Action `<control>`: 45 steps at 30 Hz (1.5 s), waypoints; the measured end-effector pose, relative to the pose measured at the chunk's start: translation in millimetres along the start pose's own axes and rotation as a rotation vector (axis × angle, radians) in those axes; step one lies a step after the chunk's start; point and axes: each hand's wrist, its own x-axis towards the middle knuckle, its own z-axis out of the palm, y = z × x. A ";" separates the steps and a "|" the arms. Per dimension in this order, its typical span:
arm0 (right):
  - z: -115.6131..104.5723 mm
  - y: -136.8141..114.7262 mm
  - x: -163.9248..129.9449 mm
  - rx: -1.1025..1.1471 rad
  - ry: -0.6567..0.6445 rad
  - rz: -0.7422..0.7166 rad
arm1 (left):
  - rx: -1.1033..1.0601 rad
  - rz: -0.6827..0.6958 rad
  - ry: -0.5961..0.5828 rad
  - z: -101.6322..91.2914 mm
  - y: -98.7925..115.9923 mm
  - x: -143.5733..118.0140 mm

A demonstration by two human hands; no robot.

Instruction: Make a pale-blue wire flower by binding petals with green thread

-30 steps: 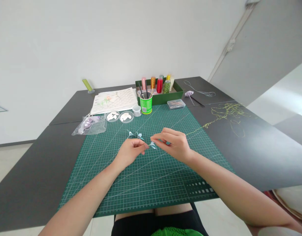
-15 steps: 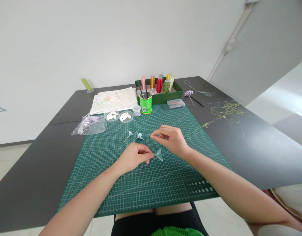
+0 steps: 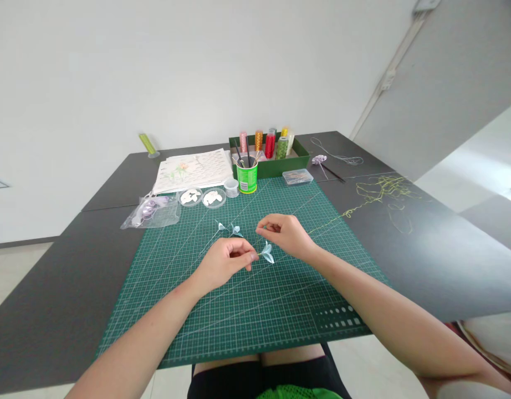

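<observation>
My left hand [image 3: 230,259] pinches the short stem of a pale blue artificial flower [image 3: 267,252], whose petals point right, just above the green cutting mat [image 3: 247,316]. To its upper right, my right hand [image 3: 285,231] is closed in a pinch, apart from the flower. A yellow-green thread [image 3: 328,224] runs from the right side of the table to this hand; its end at the fingertips is too fine to see. Two more pale blue flowers [image 3: 236,229] with thin stems lie on the mat beyond my left hand.
Behind are dishes of white pieces [image 3: 214,197], a green can of tools [image 3: 248,178], a green box [image 3: 280,166] with thread spools, a clear case [image 3: 297,176] and paper sheets [image 3: 193,169]. A plastic bag [image 3: 151,211] lies left; loose thread [image 3: 382,191] tangles right.
The blue flower has turned in my left hand, so its petals now show spread and tilted upward. My left hand has risen slightly; my right hand has barely shifted.
</observation>
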 end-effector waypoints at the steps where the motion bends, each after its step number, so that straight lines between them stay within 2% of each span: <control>1: -0.1 0.4 0.4 0.000 -0.023 0.020 | -0.002 0.008 0.019 -0.2 1.2 -0.1; 6: 0.2 1.6 1.5 0.011 -0.143 0.094 | -0.075 0.053 0.172 -2.3 4.1 -1.1; 11: 2.4 -0.5 -0.1 0.038 -0.180 0.080 | -0.153 0.085 0.380 -8.2 0.4 1.4; 15: 3.8 -4.4 -1.8 0.059 -0.206 0.054 | -0.224 0.043 0.464 -11.5 -1.6 4.7; 20: 2.5 -10.0 -3.4 0.090 -0.228 0.033 | -0.284 0.012 0.516 -13.1 -1.3 7.4; 28: 0.3 -14.4 -5.7 0.106 -0.223 0.017 | -0.228 0.003 0.558 -17.0 -7.4 10.8; 38: -2.2 -15.6 -6.9 0.111 -0.174 -0.030 | -0.068 -0.021 0.592 -19.2 -14.1 13.3; 45: -5.5 -20.6 -10.9 0.114 -0.119 -0.103 | 0.152 -0.005 0.554 -17.2 -11.2 11.4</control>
